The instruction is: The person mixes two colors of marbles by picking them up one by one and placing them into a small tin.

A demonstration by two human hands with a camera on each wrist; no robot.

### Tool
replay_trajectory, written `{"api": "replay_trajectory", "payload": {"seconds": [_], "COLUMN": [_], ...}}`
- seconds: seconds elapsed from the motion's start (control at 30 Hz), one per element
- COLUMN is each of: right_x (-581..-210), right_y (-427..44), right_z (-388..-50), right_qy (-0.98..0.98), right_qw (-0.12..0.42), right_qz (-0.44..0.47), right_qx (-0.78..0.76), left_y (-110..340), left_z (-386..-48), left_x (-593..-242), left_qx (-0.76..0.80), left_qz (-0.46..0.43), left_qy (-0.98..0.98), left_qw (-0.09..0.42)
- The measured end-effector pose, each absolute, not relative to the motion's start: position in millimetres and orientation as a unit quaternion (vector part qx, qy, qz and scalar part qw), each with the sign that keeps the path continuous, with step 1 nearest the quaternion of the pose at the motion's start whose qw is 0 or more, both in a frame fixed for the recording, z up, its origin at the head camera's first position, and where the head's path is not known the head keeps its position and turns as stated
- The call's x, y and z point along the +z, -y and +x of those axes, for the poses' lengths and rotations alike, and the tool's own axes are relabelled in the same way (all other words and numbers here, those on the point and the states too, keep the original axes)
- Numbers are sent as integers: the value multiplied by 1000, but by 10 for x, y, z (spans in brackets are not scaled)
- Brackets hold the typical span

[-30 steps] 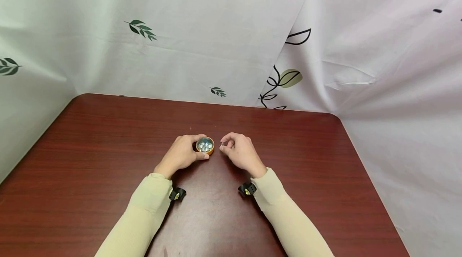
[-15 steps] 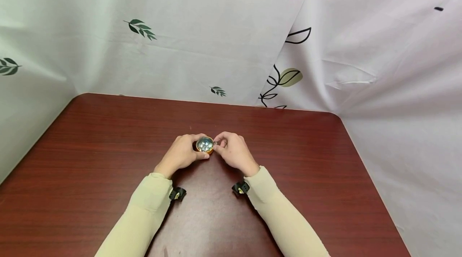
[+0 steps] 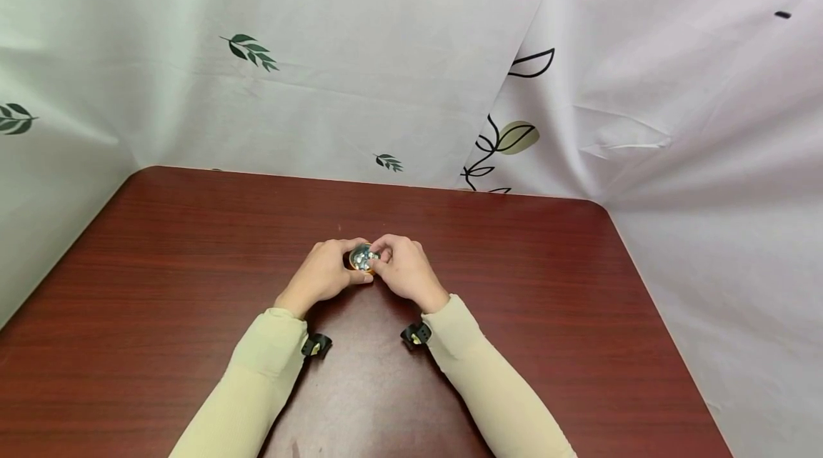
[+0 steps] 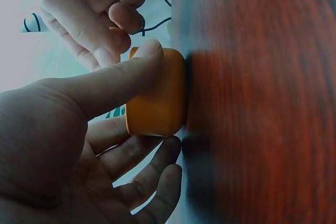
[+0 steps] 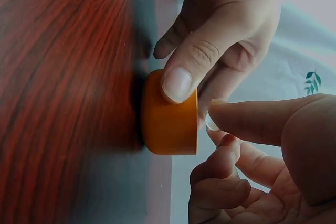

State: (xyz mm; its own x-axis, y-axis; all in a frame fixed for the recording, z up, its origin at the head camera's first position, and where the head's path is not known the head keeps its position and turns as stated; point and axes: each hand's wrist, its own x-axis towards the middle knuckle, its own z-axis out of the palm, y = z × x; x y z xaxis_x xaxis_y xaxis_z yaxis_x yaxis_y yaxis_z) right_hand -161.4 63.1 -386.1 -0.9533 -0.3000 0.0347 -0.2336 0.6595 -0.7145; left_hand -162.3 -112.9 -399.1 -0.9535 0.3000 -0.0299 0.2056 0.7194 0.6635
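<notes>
A small round orange container [image 5: 170, 127] stands on the table, and shiny clear pieces [image 3: 362, 259] show inside its rim in the head view. My left hand [image 3: 326, 271] grips it from the left, thumb on the near side of the orange wall [image 4: 157, 98]. Over the container's right rim, my right hand [image 3: 403, 269] pinches a small clear glassy piece [image 5: 211, 123] between thumb and index finger. Its exact kind cannot be made out. In the right wrist view the piece is just outside the container's open mouth.
The dark red wooden table [image 3: 501, 286] reaches out on all sides of the hands. White cloth [image 3: 321, 101] with printed leaves hangs behind the table and along its sides. Each wrist wears a small black camera [image 3: 416, 336].
My right hand has moved left, from beside the container to over its right rim, still pinching the small clear piece. My left hand and the container have stayed in place.
</notes>
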Motion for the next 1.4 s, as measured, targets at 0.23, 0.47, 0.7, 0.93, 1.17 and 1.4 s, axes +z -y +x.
{"api": "replay_trajectory", "payload": {"seconds": [0.23,0.47,0.7,0.93,1.17,1.4], "right_x": [-3858,-3859,-3872,-3887,-3904,-3893], "right_y": [-592,-551,-504,-485,-474,-477], "right_z": [-1630,-1648,-1659,-1668,-1681,-1675], "right_qy": [-911,-912,-917,-917,-916,-915], "right_qw": [51,61,64,56,55,55], "right_qz": [-138,-127,-119,-123,-122,-119], "right_qx": [-385,-386,-376,-375,-379,-381], "left_y": [1131,1133,1130,1135,1144,1146], "left_z": [-1621,-1616,-1623,-1628,-1628,-1631], "left_x": [-3991,-3986,-3990,-4001,-4009,-4005], "left_qx": [345,347,347,341,338,338], "left_qz": [128,128,141,146,148,147], "left_qy": [-927,-926,-924,-927,-927,-927], "left_qw": [75,79,71,63,59,62]}}
